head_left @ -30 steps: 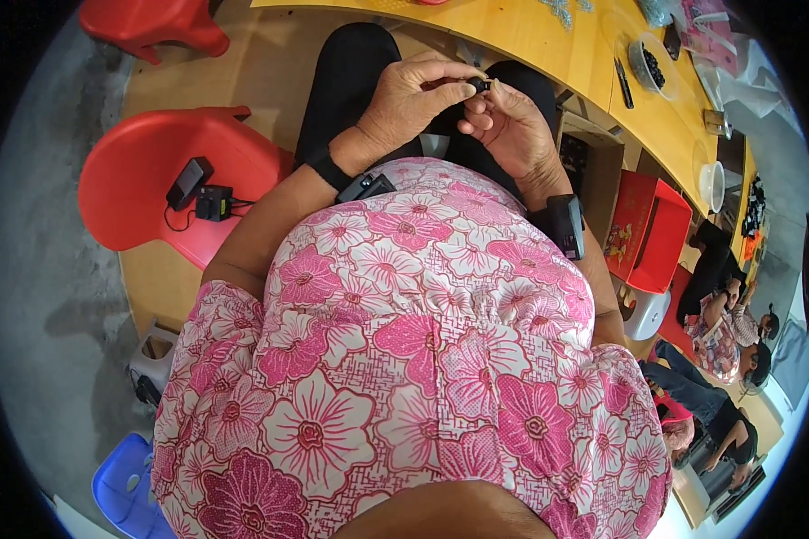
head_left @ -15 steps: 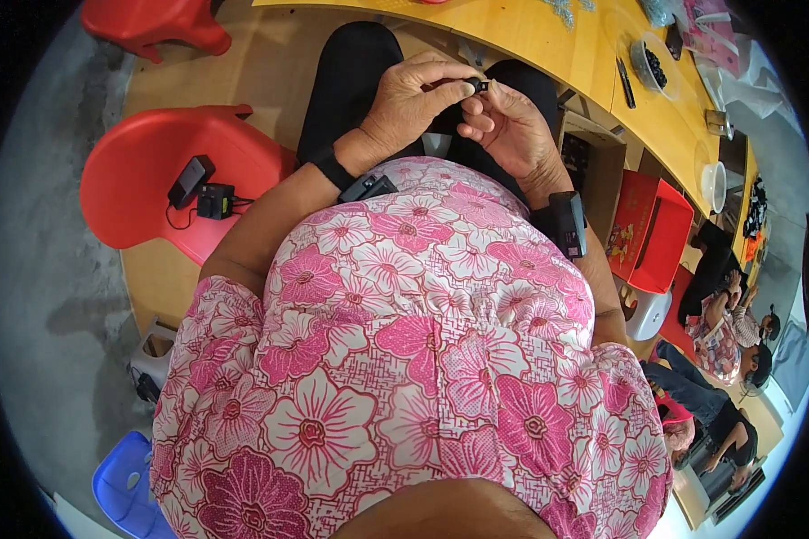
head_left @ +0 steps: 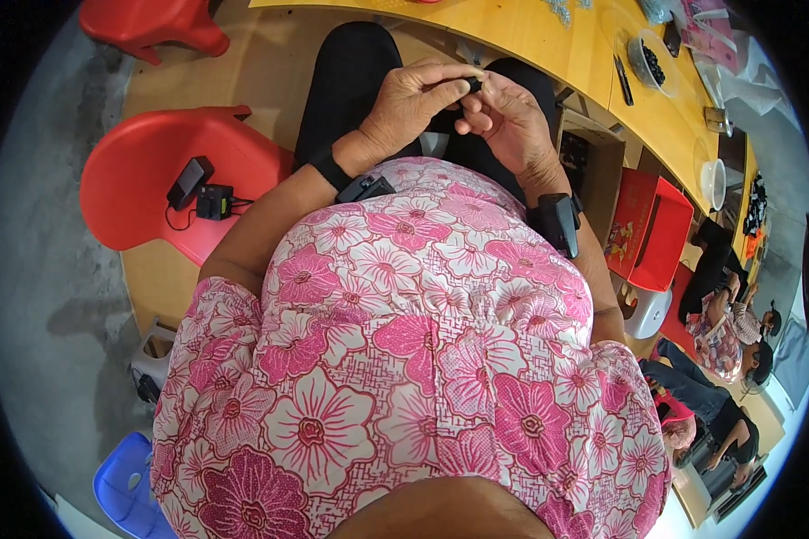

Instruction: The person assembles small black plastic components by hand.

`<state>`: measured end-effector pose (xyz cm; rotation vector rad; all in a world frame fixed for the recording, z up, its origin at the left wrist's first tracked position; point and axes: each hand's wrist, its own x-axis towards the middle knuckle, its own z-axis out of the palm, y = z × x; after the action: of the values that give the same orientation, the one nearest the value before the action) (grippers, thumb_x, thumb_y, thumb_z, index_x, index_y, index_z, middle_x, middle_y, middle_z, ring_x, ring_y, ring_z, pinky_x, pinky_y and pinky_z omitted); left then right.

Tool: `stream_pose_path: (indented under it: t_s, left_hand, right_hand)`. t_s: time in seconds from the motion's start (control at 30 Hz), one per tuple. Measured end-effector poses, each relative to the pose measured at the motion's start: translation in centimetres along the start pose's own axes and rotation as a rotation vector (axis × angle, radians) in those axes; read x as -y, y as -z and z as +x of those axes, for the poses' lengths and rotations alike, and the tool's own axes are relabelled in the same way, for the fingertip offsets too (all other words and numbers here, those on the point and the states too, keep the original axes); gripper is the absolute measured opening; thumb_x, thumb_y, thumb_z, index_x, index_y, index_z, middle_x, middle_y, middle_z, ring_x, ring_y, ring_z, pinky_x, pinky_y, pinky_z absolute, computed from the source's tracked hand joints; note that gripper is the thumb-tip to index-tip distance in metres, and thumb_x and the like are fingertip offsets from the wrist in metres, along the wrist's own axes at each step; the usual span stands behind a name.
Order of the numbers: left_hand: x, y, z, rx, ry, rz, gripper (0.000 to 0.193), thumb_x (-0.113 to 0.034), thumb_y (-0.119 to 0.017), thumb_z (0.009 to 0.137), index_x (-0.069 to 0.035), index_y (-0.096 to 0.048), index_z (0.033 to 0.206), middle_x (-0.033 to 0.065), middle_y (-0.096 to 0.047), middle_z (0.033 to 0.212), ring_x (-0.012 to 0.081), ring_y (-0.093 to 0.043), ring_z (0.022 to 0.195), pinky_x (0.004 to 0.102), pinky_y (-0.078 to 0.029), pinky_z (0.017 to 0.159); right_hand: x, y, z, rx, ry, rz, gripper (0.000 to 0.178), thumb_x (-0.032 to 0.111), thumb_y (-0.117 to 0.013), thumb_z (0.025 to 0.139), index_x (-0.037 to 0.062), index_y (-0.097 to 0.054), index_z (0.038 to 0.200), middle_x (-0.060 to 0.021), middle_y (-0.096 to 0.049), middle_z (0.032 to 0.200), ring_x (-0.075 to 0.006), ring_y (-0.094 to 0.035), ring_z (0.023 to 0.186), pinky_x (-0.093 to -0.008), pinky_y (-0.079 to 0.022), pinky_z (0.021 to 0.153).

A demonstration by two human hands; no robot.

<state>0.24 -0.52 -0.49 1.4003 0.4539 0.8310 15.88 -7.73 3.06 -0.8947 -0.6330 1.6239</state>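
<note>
Just short of the yellow table's (head_left: 571, 58) edge, my left hand (head_left: 404, 106) pinches a small black piece (head_left: 474, 85); my right hand's (head_left: 521, 126) grip I cannot tell. Left of the table, tan flooring (head_left: 252, 67) bears a red chair (head_left: 128, 180).

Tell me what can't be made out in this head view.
All in the head view:
Black piece: partly covered by left hand; too small to identify.
Blue seat: partly behind shirt.
Red stool: cut off by top edge.
Black bits in bowl: too small to tell apart.
</note>
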Motion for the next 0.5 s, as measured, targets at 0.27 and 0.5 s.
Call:
stream_pose_path:
  t_s: [0.27, 0.5]
  left_hand:
    - [-0.5, -0.3, -0.1, 0.109, 0.099, -0.051, 0.038, -0.02, -0.053, 0.095, 0.0, -0.05, 0.127, 0.0067, -0.061, 0.094, 0.0106, -0.061, 0.08, 0.0226, -0.052, 0.07]
    - [-1.4, -0.5, -0.1, 0.112, 0.024, 0.069, 0.038, -0.019, -0.053, 0.094, 0.0, -0.05, 0.126, 0.0036, -0.05, 0.097, 0.0092, -0.055, 0.083, 0.0211, -0.048, 0.073]
  right_hand:
    - [-0.4, -0.3, -0.4, -0.098, 0.132, -0.559, 0.021, 0.019, -0.051, 0.094, 0.0011, -0.057, 0.105, -0.0013, -0.053, 0.073, -0.0084, -0.051, 0.064, -0.0248, -0.05, 0.063]
    - [0.4, -1.6, -0.7, -0.118, 0.273, -0.893, 0.024, 0.018, -0.049, 0.095, -0.0009, -0.054, 0.109, -0.0066, -0.059, 0.082, -0.0102, -0.059, 0.069, -0.0225, -0.051, 0.062]
